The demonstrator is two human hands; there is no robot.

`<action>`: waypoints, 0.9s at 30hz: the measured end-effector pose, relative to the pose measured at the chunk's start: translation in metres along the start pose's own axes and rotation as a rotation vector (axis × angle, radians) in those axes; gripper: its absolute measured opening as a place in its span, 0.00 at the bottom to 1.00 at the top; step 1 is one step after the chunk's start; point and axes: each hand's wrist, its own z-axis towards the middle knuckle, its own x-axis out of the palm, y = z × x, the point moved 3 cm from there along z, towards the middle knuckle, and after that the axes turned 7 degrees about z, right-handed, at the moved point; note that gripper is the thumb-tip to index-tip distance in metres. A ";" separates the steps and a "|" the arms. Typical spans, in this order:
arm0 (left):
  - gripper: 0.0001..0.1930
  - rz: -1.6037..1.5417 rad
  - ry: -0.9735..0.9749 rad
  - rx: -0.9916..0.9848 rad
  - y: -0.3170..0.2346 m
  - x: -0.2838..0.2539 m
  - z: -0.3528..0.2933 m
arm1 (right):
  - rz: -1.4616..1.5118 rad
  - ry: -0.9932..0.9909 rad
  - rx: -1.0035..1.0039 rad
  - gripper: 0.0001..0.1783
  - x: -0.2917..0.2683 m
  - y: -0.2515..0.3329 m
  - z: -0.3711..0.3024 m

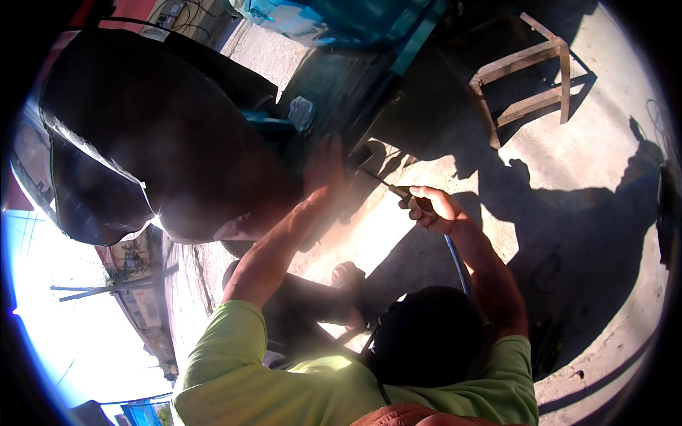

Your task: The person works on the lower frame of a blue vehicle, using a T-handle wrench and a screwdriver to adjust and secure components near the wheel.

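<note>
My left hand [327, 169] reaches forward, its fingers stretched against the lower edge of a dark panel [348, 92] on a blue-green vehicle body [341, 25]. Glare and haze soften its outline. To its right, my right hand [432, 207] is closed around the grip of a hand-held tool [398, 190] with a long thin rod. The rod points up and left, its tip close to the panel's lower corner. From that fist a blue-grey cable or hose [457, 259] runs down along my forearm. What exactly the tool is cannot be made out.
A large dark seat-like or cover-like shape [156, 135] fills the upper left. A rusty metal frame [529, 78] stands on the concrete floor [604, 135] at the upper right. A rounded black object [426, 337] hangs before my chest. Below my left hand, a foot [347, 275] shows.
</note>
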 end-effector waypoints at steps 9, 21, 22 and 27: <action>0.41 -0.013 0.013 -0.004 0.002 0.001 0.003 | -1.582 -0.221 -0.805 0.15 0.035 0.002 -0.011; 0.41 0.007 0.026 -0.025 0.000 0.001 0.002 | -0.107 -0.194 -0.126 0.16 0.016 -0.009 -0.007; 0.41 0.006 0.026 -0.020 0.000 0.002 0.002 | -0.076 -0.143 -0.066 0.15 0.013 -0.010 -0.005; 0.43 -0.005 0.035 -0.029 -0.001 0.004 0.001 | -0.726 -0.130 -0.205 0.17 0.006 -0.014 0.006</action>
